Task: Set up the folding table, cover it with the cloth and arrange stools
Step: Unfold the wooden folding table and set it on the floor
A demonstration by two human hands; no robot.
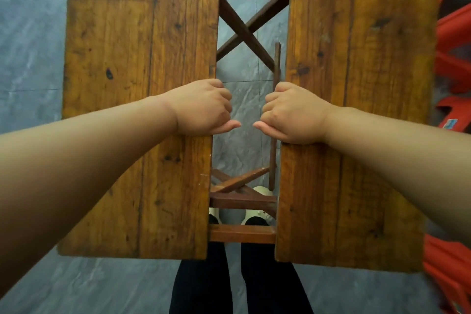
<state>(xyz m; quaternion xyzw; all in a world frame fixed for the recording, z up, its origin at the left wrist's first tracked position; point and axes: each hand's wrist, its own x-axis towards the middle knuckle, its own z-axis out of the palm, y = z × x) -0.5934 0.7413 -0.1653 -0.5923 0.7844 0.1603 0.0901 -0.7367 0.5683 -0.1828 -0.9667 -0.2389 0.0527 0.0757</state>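
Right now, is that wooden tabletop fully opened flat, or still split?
Still split: a wide gap separates the left panel from the right panel, showing crossed braces and floor below.

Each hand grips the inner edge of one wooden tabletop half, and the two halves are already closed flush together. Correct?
Not quite. The left hand and right hand do grip the inner edges, but the head view shows a wide gap between the left wooden tabletop half and the right one.

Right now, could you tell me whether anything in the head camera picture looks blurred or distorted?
In the head view, the red stools at the right edge are smeared by blur; the forearms swell toward the lower corners from wide-angle stretch; the left hand, right hand and the folding table halves stay sharp under soft, even light without glare.
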